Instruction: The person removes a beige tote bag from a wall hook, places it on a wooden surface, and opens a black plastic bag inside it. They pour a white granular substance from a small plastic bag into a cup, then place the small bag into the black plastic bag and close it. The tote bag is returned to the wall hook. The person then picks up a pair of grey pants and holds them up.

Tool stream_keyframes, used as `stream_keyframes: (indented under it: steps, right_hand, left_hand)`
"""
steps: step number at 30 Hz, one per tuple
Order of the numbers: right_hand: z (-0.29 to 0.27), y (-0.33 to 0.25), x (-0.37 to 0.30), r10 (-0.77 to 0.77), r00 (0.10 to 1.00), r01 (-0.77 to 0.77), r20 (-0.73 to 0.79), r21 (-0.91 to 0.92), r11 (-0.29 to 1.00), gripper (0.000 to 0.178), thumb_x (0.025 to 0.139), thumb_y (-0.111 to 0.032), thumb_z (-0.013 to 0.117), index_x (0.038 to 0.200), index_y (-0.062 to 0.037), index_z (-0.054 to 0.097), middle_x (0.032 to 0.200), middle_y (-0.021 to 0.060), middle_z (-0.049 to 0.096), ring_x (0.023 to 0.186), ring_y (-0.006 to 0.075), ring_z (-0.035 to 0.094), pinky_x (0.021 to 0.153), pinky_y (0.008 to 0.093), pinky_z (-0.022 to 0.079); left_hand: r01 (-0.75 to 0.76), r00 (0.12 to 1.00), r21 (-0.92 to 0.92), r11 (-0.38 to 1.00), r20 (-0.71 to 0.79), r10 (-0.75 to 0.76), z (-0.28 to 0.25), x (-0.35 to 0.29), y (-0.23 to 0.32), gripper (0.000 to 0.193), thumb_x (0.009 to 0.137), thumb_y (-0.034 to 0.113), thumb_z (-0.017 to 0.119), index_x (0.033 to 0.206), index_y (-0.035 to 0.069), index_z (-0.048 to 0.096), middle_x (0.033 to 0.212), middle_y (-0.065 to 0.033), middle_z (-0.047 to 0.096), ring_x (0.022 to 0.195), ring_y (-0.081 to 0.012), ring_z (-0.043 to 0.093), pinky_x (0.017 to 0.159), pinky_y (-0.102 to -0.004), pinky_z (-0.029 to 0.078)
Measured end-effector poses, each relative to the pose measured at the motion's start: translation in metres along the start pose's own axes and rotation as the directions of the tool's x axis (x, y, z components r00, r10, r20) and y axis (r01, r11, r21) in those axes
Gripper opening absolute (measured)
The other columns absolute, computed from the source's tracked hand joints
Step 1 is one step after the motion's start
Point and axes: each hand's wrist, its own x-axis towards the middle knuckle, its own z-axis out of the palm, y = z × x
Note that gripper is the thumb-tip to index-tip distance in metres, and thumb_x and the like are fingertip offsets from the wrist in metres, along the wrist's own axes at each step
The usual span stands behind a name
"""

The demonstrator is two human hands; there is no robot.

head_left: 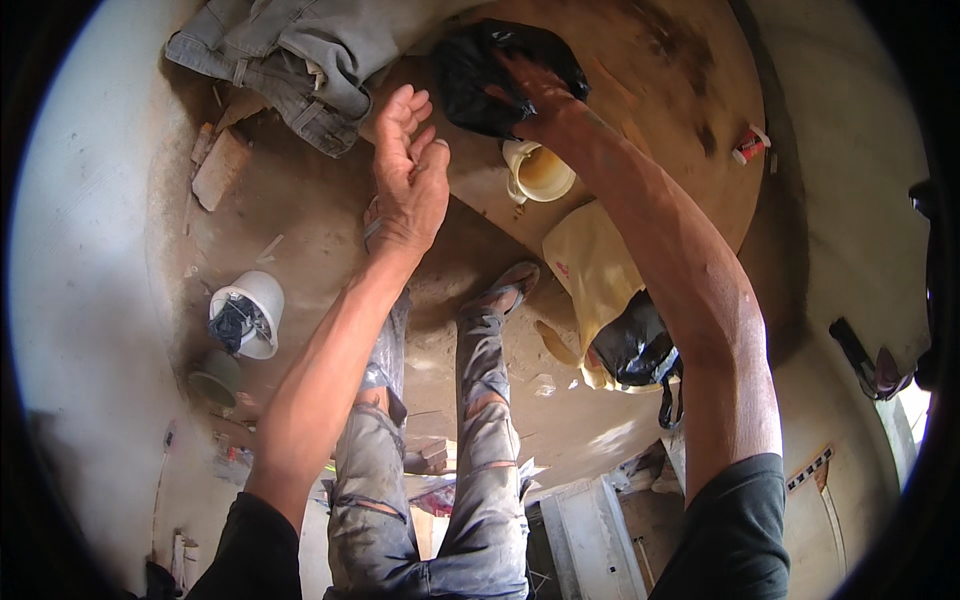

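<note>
At the far middle, a black plastic bag [460,75] lies crumpled on a round brown surface. My right hand [540,90] is in its folds and grips it; the bag hides the fingertips, so what is inside cannot be seen. To its left, my left hand [410,185] hangs in the air with the palm partly turned up. Its fingers are loosely bent and slightly apart, with nothing in them. Just below the bag stands a cream mug [545,175] holding a tan liquid, close to my right forearm.
Grey trousers [290,60] lie at the far left, near a brick piece [222,168]. A white bucket [262,312] is tipped on the left. A yellow bag [590,260] and another black bag [635,345] lie under my right arm. A red packet [750,145] sits far right.
</note>
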Motion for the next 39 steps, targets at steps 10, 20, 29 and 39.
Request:
stream_keyframes:
  steps: [10, 20, 29, 39]
  right_hand:
    - [0.028, 0.010, 0.038, -0.023, 0.994, 0.065, -0.111, 0.393, 0.917, 0.085, 0.090, -0.039, 0.068, 0.162, -0.0162, 0.029, 0.168, 0.0153, 0.025, 0.153, 0.0344, 0.030, 0.126, 0.0463, 0.028]
    - [-0.054, -0.011, -0.047, -0.430, 0.826, 0.389, -0.364, -0.182, 0.903, 0.113, 0.064, -0.031, 0.093, 0.160, -0.0186, 0.035, 0.149, 0.0211, 0.042, 0.136, 0.0407, 0.050, 0.113, 0.0507, 0.047]
    - [-0.071, 0.106, -0.118, 0.329, 0.519, -0.199, -0.789, 0.263, 0.944, 0.120, 0.066, -0.042, 0.096, 0.161, -0.0113, 0.029, 0.148, 0.0242, 0.042, 0.134, 0.0406, 0.052, 0.110, 0.0516, 0.049]
    - [0.007, 0.104, -0.081, 0.284, 0.581, -0.161, -0.762, 0.235, 0.959, 0.066, 0.081, -0.033, 0.084, 0.137, -0.0077, 0.059, 0.129, 0.0200, 0.063, 0.116, 0.0383, 0.064, 0.098, 0.0450, 0.054]
  left_hand:
    - [-0.371, 0.875, 0.437, 0.819, 0.460, 0.151, -0.018, 0.106, -0.089, 0.109, 0.077, 0.018, 0.085, 0.161, 0.003, 0.017, 0.153, -0.0272, 0.043, 0.143, -0.0408, 0.043, 0.118, -0.0440, 0.038]
    - [-0.446, 0.869, 0.569, 0.692, 0.460, 0.182, -0.023, 0.113, -0.068, 0.082, 0.074, 0.025, 0.086, 0.144, 0.005, 0.048, 0.137, -0.0222, 0.058, 0.131, -0.0406, 0.053, 0.111, -0.0453, 0.043]
    - [-0.324, 0.945, 0.675, 0.663, 0.266, 0.190, -0.015, 0.047, -0.037, 0.085, 0.081, 0.013, 0.082, 0.152, -0.004, 0.039, 0.148, -0.0256, 0.049, 0.141, -0.0432, 0.043, 0.117, -0.0462, 0.039]
    - [-0.743, 0.656, 0.412, 0.528, 0.607, 0.449, 0.021, -0.015, 0.063, 0.031, 0.089, -0.001, 0.069, 0.119, 0.002, 0.070, 0.121, -0.0142, 0.071, 0.117, -0.0322, 0.067, 0.101, -0.0423, 0.055]
